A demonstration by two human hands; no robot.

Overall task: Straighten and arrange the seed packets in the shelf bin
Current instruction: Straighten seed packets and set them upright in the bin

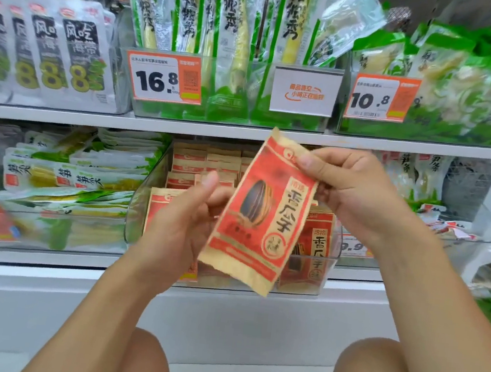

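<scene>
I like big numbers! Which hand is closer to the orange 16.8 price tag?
Left. The left hand is below the orange 16.8 price tag; the right hand is farther right.

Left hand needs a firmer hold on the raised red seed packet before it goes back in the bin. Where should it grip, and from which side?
Judging by its pose, grip the seed packet along its lower left edge, coming from the left. It hangs tilted, the right hand already pinches its top right, and the left hand sits beside that edge.

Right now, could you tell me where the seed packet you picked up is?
In the head view, the seed packet is held tilted at centre frame, between the left hand and right hand, in front of the clear bin.
</scene>
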